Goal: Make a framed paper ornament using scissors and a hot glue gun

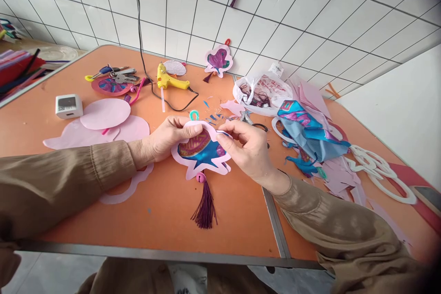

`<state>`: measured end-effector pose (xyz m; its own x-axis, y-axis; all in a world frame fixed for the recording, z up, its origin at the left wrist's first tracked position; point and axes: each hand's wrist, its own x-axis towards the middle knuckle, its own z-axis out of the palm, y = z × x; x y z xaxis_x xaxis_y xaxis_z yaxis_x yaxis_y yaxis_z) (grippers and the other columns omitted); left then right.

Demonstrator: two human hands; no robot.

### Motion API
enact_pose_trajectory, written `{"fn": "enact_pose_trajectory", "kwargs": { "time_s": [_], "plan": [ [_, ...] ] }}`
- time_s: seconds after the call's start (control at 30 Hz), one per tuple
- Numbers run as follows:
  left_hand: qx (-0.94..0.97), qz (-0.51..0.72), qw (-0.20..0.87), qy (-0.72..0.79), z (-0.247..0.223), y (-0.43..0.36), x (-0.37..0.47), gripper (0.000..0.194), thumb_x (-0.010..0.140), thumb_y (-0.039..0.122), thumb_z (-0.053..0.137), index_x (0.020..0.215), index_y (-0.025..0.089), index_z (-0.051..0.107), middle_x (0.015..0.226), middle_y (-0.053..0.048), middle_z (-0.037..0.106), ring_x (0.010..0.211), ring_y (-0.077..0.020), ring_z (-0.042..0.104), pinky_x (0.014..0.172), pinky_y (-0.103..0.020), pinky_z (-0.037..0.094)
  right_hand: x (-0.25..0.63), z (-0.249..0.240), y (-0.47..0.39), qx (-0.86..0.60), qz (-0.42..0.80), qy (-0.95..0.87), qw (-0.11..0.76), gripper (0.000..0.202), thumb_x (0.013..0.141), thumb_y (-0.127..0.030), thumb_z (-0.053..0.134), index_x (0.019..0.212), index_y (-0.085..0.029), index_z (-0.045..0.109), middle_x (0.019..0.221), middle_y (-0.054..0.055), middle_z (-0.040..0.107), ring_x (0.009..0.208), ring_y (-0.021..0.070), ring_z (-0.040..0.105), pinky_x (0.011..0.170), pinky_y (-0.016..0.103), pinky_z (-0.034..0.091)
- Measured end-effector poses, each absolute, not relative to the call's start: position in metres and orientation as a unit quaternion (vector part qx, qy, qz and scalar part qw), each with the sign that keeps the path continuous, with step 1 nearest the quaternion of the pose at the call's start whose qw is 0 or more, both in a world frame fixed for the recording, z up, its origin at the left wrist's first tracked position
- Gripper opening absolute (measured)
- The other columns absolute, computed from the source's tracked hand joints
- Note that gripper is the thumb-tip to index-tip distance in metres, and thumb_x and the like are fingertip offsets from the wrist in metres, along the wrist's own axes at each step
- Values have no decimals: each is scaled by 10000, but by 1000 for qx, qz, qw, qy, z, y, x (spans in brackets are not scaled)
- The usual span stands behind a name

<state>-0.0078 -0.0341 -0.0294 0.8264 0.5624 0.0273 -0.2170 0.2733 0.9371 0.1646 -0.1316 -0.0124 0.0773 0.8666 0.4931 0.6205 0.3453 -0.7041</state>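
Observation:
Between my two hands is a pink-edged fabric ornament [203, 158] with a blue and purple patterned middle. A turquoise loop [194, 115] sticks up at its top. From its lower point hang a pink bell [200, 178] and a dark purple tassel [206, 209], the tassel lying over the orange table. My left hand [170, 137] grips the upper left rim, thumb on the front. My right hand [246, 147] pinches the upper right edge between thumb and fingers, where the pink border looks bent or layered. The ornament's back is hidden.
A yellow glue gun [172, 78] with a cord stands behind, near keys [122, 76] and a white box-shaped item [69, 106]. Pink cutouts [105, 114] lie left. To the right are scissors [246, 117], a plastic bag [263, 92], blue fabric [306, 131] and white rings [382, 172].

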Motion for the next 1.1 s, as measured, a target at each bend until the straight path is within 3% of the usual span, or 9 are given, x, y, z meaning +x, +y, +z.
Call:
{"fn": "enact_pose_trajectory", "kwargs": {
  "time_s": [0.23, 0.37, 0.53, 0.77, 1.1],
  "plan": [
    [521, 237, 803, 168, -34, -33, -10, 448, 667, 487, 830, 557, 123, 594, 503, 25, 516, 458, -63, 444, 473, -211, 372, 164, -13, -131, -564, 132, -663, 474, 218, 846, -211, 573, 629, -194, 562, 546, -35, 545, 512, 97, 458, 513, 262, 362],
    [482, 215, 830, 179, -34, -30, -8, 562, 702, 693, 695, 743, 134, 659, 663, -44, 659, 648, -178, 635, 668, -314, 523, 164, -10, -131, -571, 154, -644, 485, 221, 828, -227, 583, 612, -188, 562, 538, -40, 514, 507, 88, 436, 497, 255, 344],
    [479, 231, 828, 176, -32, -29, -4, 650, 742, 775, 564, 800, 136, 662, 753, -96, 695, 804, -260, 677, 733, -361, 532, 167, -12, -127, -585, 217, -587, 516, 230, 818, -260, 600, 603, -186, 569, 546, -39, 499, 515, 90, 426, 493, 257, 336],
    [583, 320, 708, 237, -29, -34, -7, 460, 699, 549, 772, 672, 133, 580, 619, 3, 548, 575, -106, 482, 561, -243, 388, 176, -22, -116, -585, 267, -502, 578, 196, 758, -306, 663, 607, -190, 617, 561, -29, 545, 538, 100, 460, 501, 253, 347],
    [641, 318, 654, 246, -26, -34, -8, 522, 740, 595, 713, 598, 146, 488, 573, 32, 423, 542, -70, 345, 510, -223, 265, 179, -27, -113, -573, 296, -497, 580, 199, 759, -318, 675, 626, -175, 633, 568, -34, 551, 538, 92, 464, 508, 247, 342]
  ]
}}
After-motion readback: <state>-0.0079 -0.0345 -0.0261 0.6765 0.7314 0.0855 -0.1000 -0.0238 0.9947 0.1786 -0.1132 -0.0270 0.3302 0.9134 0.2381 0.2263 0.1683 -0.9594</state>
